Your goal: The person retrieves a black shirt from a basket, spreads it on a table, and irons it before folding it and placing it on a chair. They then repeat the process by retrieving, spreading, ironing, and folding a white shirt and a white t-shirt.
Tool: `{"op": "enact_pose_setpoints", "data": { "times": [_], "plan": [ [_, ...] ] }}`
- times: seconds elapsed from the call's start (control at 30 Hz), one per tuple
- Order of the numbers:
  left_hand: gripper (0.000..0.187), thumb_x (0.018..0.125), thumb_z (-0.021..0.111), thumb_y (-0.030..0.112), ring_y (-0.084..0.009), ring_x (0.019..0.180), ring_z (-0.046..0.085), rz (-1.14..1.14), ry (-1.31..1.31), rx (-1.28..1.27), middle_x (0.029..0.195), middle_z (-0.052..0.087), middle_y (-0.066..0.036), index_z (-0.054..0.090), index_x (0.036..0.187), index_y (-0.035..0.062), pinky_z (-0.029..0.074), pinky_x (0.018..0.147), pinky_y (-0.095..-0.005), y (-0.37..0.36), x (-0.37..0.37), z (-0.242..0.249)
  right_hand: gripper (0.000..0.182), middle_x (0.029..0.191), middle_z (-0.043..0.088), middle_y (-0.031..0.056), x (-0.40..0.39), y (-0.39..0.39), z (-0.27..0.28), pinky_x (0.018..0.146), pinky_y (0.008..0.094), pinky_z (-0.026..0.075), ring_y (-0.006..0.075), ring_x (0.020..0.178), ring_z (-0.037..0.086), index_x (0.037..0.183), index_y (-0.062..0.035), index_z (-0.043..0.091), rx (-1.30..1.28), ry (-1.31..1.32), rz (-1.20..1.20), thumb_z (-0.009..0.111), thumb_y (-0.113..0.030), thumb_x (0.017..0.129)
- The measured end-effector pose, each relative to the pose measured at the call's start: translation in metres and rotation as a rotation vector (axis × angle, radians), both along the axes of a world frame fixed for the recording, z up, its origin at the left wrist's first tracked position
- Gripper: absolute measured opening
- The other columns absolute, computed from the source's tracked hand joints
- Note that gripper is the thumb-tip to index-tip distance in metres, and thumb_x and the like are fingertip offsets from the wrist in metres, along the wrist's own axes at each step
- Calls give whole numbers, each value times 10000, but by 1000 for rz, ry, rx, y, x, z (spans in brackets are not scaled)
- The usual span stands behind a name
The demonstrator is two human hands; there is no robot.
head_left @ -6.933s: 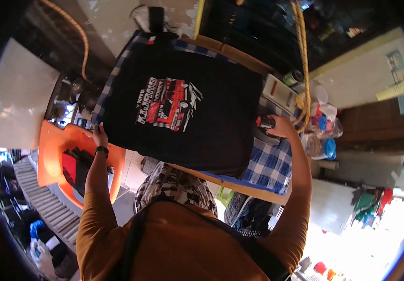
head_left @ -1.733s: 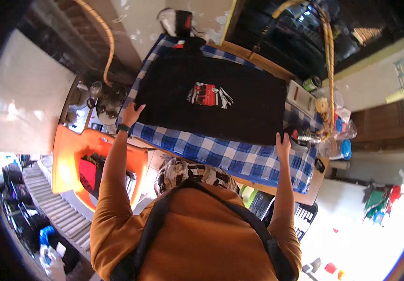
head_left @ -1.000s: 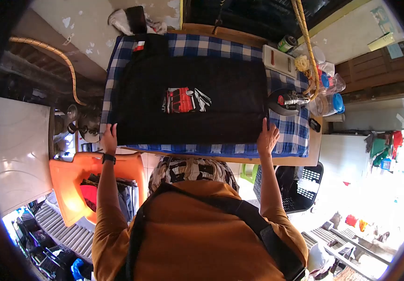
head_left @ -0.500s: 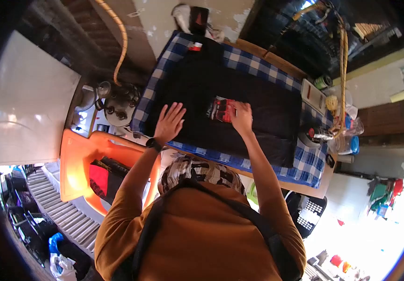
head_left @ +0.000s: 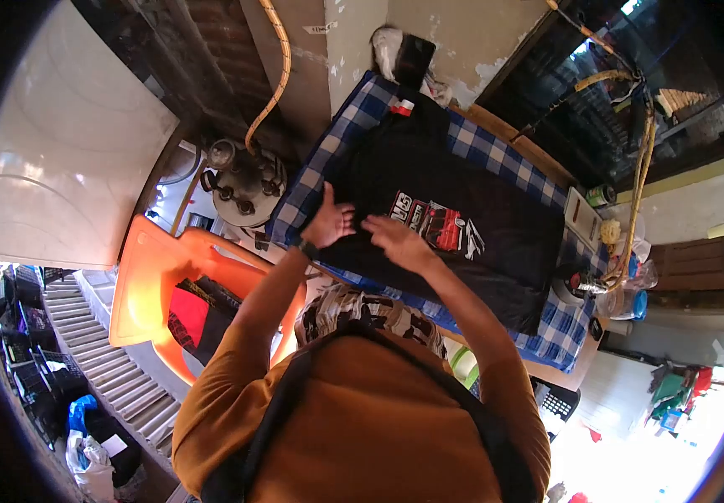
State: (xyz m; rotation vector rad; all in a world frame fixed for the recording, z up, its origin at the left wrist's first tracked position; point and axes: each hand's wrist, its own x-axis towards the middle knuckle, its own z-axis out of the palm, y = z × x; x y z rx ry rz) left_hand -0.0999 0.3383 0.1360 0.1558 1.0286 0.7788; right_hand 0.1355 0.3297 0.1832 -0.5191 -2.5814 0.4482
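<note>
A black T-shirt point(head_left: 496, 210) lies spread on a blue and white checked cloth point(head_left: 559, 344). Its printed picture of a red vehicle with white lettering point(head_left: 446, 226) faces up. Over the shirt's left part is my left hand point(head_left: 328, 225), thumb raised and fingers slightly bent, with nothing seen in it. Close to its right, my right hand point(head_left: 401, 245) hovers over or rests on the shirt below the print, fingers pointing left and loosely apart. Whether the fingertips touch the fabric is hard to tell.
An orange plastic chair point(head_left: 148, 268) at the left holds folded dark and red cloth point(head_left: 190, 314). Behind it stands a round metal vessel point(head_left: 249, 197). At the table's right lie an iron-like object point(head_left: 576, 283) and a white tray point(head_left: 582, 216). A yellowish cord point(head_left: 643, 184) hangs there.
My right hand has left the print and moved left toward my left hand, uncovering more of the picture. My left hand has turned from palm-down to thumb-up. The camera view has shifted.
</note>
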Motion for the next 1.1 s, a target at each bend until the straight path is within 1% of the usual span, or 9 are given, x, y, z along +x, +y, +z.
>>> {"op": "enact_pose_setpoints", "data": {
  "times": [0.07, 0.1, 0.17, 0.2, 0.33, 0.67, 0.87, 0.97, 1.1],
  "plan": [
    [742, 929, 370, 601, -240, 1065, 560, 2, 92, 99, 1173, 593, -117, 424, 1340, -14, 436, 944, -345, 1, 7, 95, 397, 1378, 445, 144, 7, -19, -8, 1078, 382, 354, 291, 1282, 424, 1247, -54, 459, 96, -67, 70, 517, -74, 855],
    [763, 884, 505, 573, -219, 1111, 535, 203, 517, 561, 1228, 565, -132, 406, 1355, -19, 404, 977, -318, 21, -7, -25, 472, 1398, 424, 129, 10, -26, -12, 1103, 386, 319, 283, 1304, 397, 1318, -81, 405, 115, -148, -12, 506, -61, 858],
    [681, 884, 550, 507, -199, 1081, 544, -95, 585, 506, 1195, 582, -116, 456, 1312, -15, 411, 950, -303, 27, -20, 12, 620, 1435, 379, 95, 19, -31, -37, 1147, 398, 240, 266, 1355, 319, 1441, -124, 284, 123, -224, -149, 489, -65, 859],
    [600, 884, 594, 441, -178, 1051, 553, -386, 649, 442, 1161, 599, -100, 507, 1269, -11, 418, 923, -288, 27, -20, 25, 620, 1435, 379, 95, 21, -32, -40, 1147, 398, 240, 266, 1355, 319, 1441, -124, 284, 112, -221, -166, 489, -65, 859],
    [387, 851, 682, 342, -102, 869, 557, -156, 609, 469, 922, 635, -14, 634, 989, -16, 429, 759, -242, 29, -16, -10, 534, 1435, 375, 95, 29, -37, -38, 1164, 408, 174, 248, 1395, 229, 1390, -97, 379, 41, -384, -388, 456, -59, 862],
    [338, 884, 523, 65, -293, 1221, 463, -18, 1804, 1312, 1270, 528, -122, 526, 1218, 118, 334, 1019, -445, 6, 45, 21, 474, 1257, 549, 119, 193, -99, -6, 1063, 461, 314, 323, 1255, 432, 1180, -80, 585, 130, -6, -1135, 554, 10, 715],
    [394, 915, 513, 223, -280, 1351, 316, -450, 1640, 1397, 1401, 421, -83, 472, 1299, 149, 84, 1107, -578, -15, 108, 10, 243, 1113, 515, 151, 325, -122, -14, 848, 485, 377, 355, 1000, 472, 1076, -66, 563, 158, -254, -1763, 581, -177, 860],
    [693, 928, 441, 486, -317, 1427, 79, -645, 1803, 1329, 1542, 107, -149, 186, 1483, 161, -85, 1072, -626, -20, 126, 1, 264, 1131, 484, 168, 347, -128, -31, 872, 491, 361, 373, 1023, 449, 1053, -59, 548, -46, -371, -1712, 575, -270, 896],
    [680, 927, 450, 466, -331, 1421, 111, -615, 1877, 1114, 1524, 158, -185, 225, 1469, 124, -21, 1079, -621, -5, 123, -1, 254, 1105, 508, 145, 343, -113, -54, 869, 477, 380, 353, 1003, 477, 1039, -83, 540, 271, -384, -1905, 605, -261, 870]
  ]
}}
